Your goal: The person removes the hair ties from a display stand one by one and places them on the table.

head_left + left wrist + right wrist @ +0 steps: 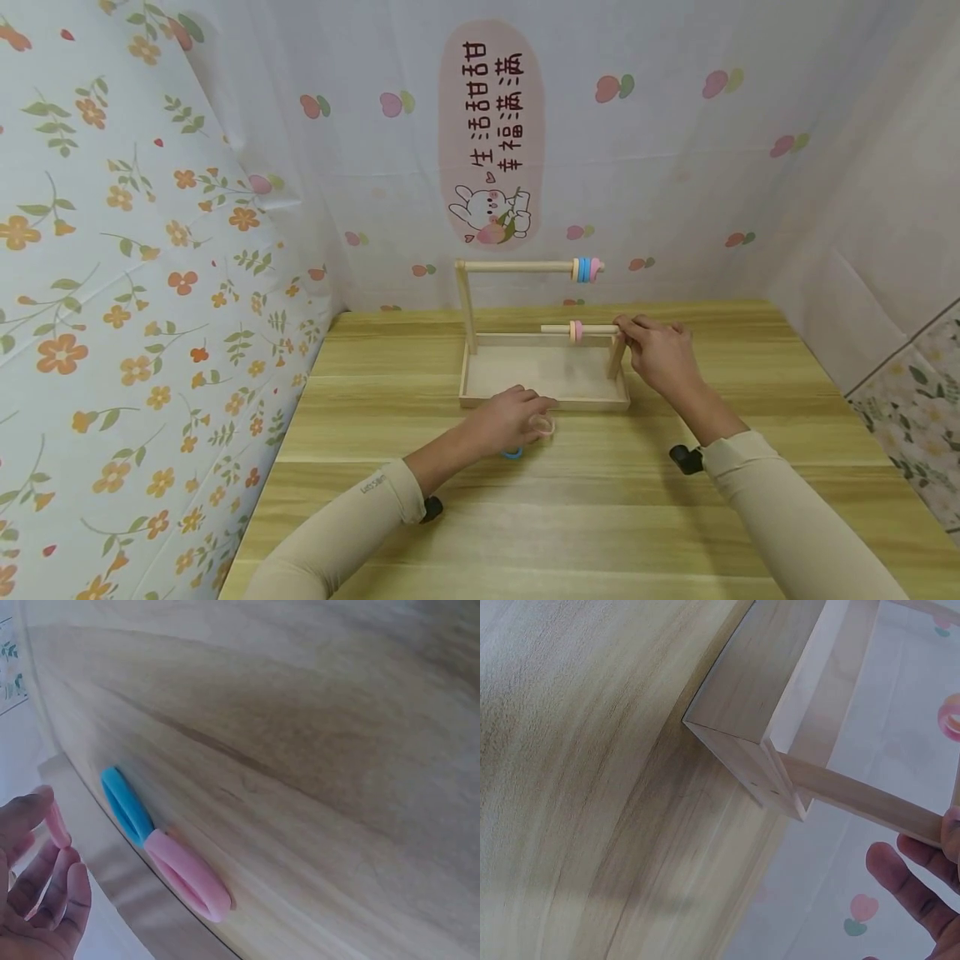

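Observation:
A wooden stand has a shallow tray base [543, 405], a tall left post [467, 308] with an upper rod [517, 267], and a short right post [616, 358] with a lower rod [555, 329]. My left hand [504, 423], in front of the tray, pinches a pink ring [57, 825] between thumb and finger. Beneath this hand, a blue ring [126, 806] and another pink ring [187, 876] lie touching on the table. My right hand [663, 354] grips the top of the short post, where the lower rod joins it.
Yellow, blue and pink rings [585, 269] hang near the upper rod's free right end. A yellow and a pink ring [576, 331] sit midway on the lower rod. Behind the wood-grain table [735, 358] hangs a printed cloth [660, 175]; floral cloth covers the left side.

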`<state>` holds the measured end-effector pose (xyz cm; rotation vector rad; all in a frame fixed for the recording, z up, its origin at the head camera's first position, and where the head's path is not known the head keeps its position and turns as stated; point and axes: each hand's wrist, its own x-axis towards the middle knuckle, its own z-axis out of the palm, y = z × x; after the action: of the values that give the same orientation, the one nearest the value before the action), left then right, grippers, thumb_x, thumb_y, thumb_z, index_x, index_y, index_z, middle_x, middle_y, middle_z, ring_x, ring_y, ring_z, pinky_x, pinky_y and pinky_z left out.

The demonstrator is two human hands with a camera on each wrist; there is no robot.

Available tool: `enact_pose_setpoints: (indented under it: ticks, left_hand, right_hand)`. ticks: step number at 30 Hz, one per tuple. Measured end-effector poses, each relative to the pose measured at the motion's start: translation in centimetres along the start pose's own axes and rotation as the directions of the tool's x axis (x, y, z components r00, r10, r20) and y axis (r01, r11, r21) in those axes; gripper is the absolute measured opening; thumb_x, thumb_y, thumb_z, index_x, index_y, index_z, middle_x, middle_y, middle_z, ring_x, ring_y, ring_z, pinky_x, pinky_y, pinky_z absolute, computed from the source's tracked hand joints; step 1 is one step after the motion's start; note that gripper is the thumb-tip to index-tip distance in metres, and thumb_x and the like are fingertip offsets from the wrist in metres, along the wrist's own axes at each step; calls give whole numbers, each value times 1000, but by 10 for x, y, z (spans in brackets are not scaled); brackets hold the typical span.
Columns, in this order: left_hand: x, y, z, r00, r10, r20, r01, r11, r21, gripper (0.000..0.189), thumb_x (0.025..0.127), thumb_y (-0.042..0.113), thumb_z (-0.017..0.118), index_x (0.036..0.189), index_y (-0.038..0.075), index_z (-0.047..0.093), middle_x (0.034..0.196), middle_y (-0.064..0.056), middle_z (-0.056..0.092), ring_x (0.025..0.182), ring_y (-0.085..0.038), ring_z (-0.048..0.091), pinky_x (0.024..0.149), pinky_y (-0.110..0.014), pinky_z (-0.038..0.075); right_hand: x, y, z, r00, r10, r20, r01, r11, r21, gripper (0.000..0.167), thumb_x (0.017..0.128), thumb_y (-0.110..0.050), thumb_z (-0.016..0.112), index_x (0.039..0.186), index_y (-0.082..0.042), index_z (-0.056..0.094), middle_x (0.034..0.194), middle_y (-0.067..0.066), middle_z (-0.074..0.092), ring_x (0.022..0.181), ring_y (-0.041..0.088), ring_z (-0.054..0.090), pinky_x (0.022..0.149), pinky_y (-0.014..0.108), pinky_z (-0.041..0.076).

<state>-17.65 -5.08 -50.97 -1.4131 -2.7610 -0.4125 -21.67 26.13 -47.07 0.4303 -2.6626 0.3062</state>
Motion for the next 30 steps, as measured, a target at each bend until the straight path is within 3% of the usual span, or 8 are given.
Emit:
enact_pose_setpoints:
  ticks: [5, 9, 12, 20, 30]
  left_hand:
    - [0, 3, 3, 998, 0, 59, -1, 1000, 21, 54, 102, 29, 84, 150, 17, 66, 135, 0, 78, 110, -17, 72, 102, -27, 59]
    - [-2, 5, 6, 993, -12, 121, 7, 999, 41, 54, 103, 34, 82, 153, 21, 64, 149, 0, 72, 125, -19, 72, 115, -32, 57]
    - [-3, 6, 8, 989, -6, 150, -2, 998, 56, 53, 104, 35, 80, 153, 22, 64, 147, 0, 72, 134, -19, 70, 117, -32, 55]
    - [-6, 7, 8, 987, 13, 161, -25, 997, 71, 48, 105, 36, 78, 150, 22, 67, 141, 2, 73, 133, -17, 69, 117, -29, 55]
    - [-7, 7, 9, 986, -3, 167, -8, 998, 60, 47, 106, 35, 78, 150, 24, 67, 136, 2, 73, 135, -18, 69, 115, -30, 56]
  right_hand:
    - [0, 1, 2, 1000, -10, -19, 10, 1000, 6, 24, 109, -10, 68, 131, -11, 78, 111, 12, 80, 85, 44, 77, 98, 86, 51]
    - [0, 1, 3, 1000, -7, -15, 7, 1000, 7, 24, 109, -11, 68, 131, -12, 78, 112, 12, 80, 85, 45, 76, 98, 85, 51]
    - [0, 1, 2, 1000, 1, -4, -1, 1000, 11, 25, 109, -10, 67, 133, -12, 77, 114, 12, 80, 87, 45, 77, 100, 85, 50]
    - [0, 0, 1, 1000, 8, 5, -8, 1000, 13, 25, 110, -11, 67, 133, -12, 77, 116, 12, 80, 86, 44, 77, 101, 86, 49]
    - [-1, 0, 0, 1000, 8, -6, -8, 1000, 11, 25, 110, -11, 68, 133, -12, 78, 115, 12, 81, 89, 44, 77, 101, 86, 50]
